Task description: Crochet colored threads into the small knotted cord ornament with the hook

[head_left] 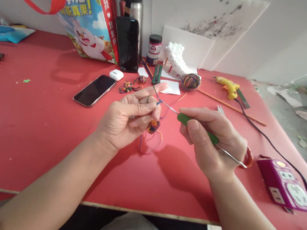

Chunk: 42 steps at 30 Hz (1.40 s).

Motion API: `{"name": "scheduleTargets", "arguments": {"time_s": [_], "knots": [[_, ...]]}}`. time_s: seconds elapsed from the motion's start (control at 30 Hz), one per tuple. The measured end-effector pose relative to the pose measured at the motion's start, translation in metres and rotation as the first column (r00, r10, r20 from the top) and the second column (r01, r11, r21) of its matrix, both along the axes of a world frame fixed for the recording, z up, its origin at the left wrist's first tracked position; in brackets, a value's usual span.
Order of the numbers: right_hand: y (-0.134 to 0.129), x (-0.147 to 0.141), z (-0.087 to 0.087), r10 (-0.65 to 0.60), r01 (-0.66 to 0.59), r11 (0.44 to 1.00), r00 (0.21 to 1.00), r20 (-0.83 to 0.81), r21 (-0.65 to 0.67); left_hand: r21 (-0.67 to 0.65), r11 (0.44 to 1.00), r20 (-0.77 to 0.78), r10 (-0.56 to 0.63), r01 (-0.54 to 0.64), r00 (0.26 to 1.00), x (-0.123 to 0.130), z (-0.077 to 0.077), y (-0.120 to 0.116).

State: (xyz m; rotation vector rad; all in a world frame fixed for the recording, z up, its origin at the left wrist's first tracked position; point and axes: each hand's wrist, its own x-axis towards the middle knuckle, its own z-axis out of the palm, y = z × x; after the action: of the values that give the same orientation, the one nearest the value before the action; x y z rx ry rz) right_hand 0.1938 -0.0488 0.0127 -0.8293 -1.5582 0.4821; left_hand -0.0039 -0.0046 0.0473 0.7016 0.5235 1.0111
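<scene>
My right hand [209, 137] is closed round the green grip of a crochet hook [183, 119]. The hook's thin metal shaft reaches left to a small blue loop of yarn [159, 102], which my left hand [131, 114] pinches between thumb and finger. A strand of yarn runs over the raised left index finger. Below the left fingertips hangs a small orange and dark crocheted piece [153, 126], with loose blue and orange strands under it. Behind the hands lies a multicoloured ball of yarn [191, 82].
Scissors [249, 157] lie partly hidden behind my right hand. A yellow glue gun [227, 88] with a black cord and a purple power strip [287, 184] are on the right. Phones [95, 90], an earbud case [116, 74], a jar [153, 49] and a bag [89, 20] stand or lie farther back and left.
</scene>
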Motion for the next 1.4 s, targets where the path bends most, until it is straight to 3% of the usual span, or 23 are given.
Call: {"name": "scheduleTargets", "arguments": {"time_s": [0.4, 0.6, 0.83, 1.0, 1.17, 1.4], "knots": [[-0.002, 0.006, 0.001, 0.026, -0.032, 0.993, 0.998, -0.05, -0.112, -0.069, 0.997, -0.015, -0.029, 0.028, 0.999, -0.008, -0.004, 0.003], [0.003, 0.008, 0.003, 0.187, -0.234, 0.956, 0.95, -0.249, -0.175, -0.094, 0.993, 0.008, -0.065, 0.066, 0.998, -0.01, -0.006, 0.005], [0.01, 0.002, 0.006, 0.237, -0.343, 0.913, 0.886, -0.398, -0.221, -0.028, 0.989, -0.023, -0.147, 0.146, 0.989, -0.001, -0.007, -0.001], [0.01, -0.005, 0.003, 0.245, -0.391, 0.891, 0.843, -0.48, -0.231, 0.126, 0.991, -0.098, -0.039, 0.051, 0.994, 0.01, -0.013, -0.008], [0.012, -0.004, 0.0, 0.196, -0.338, 0.907, 0.866, -0.461, -0.25, 0.217, 0.975, -0.204, 0.099, -0.054, 0.974, 0.011, -0.014, -0.01], [0.012, -0.005, -0.003, 0.147, -0.283, 0.916, 0.896, -0.419, -0.283, 0.245, 0.963, -0.225, 0.168, -0.111, 0.96, 0.008, -0.017, -0.008]]}}
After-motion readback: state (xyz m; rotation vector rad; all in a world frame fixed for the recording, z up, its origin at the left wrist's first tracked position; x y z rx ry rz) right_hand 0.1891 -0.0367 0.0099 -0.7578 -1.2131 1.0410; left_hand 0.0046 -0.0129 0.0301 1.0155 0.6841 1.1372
